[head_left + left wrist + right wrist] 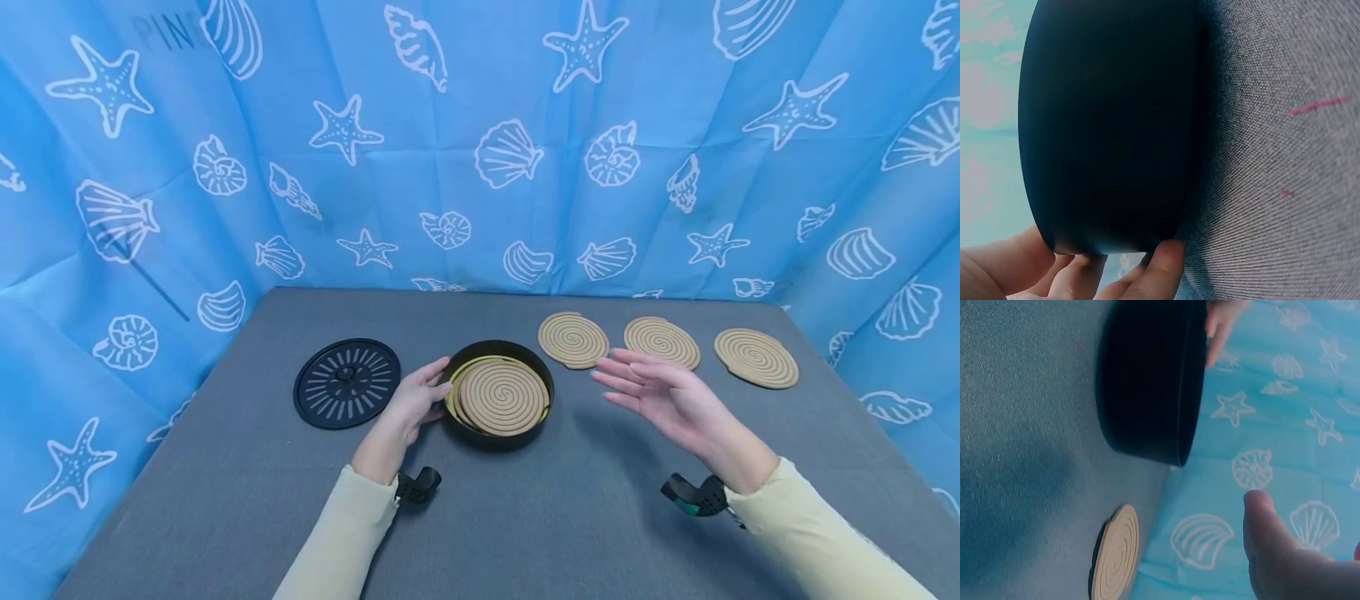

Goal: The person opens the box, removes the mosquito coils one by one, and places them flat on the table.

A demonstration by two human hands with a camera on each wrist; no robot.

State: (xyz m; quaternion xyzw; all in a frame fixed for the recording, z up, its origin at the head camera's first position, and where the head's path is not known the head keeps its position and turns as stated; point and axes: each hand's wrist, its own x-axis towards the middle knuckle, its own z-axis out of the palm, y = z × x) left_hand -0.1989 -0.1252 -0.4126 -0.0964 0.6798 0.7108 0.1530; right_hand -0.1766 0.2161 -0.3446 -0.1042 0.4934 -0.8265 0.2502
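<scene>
A round black mosquito coil tin (498, 442), yellow along its inner edge, stands on the table with tan mosquito coils (504, 396) stacked inside. At its left side my left hand (405, 408) holds the wall, thumb by the rim; in the left wrist view a fingertip (1169, 256) touches low on the wall. My right hand (675, 404) is raised to the right of the tin, fingers extended and holding nothing. Just beyond it lie a left coil (573, 340), a middle coil (662, 342) and a right coil (756, 358).
Left of the tin lies a round black slotted lid (347, 383) with a small knob. Grey cloth covers the table (525, 517). A blue curtain (465, 167) with shells and starfish hangs behind and at both sides.
</scene>
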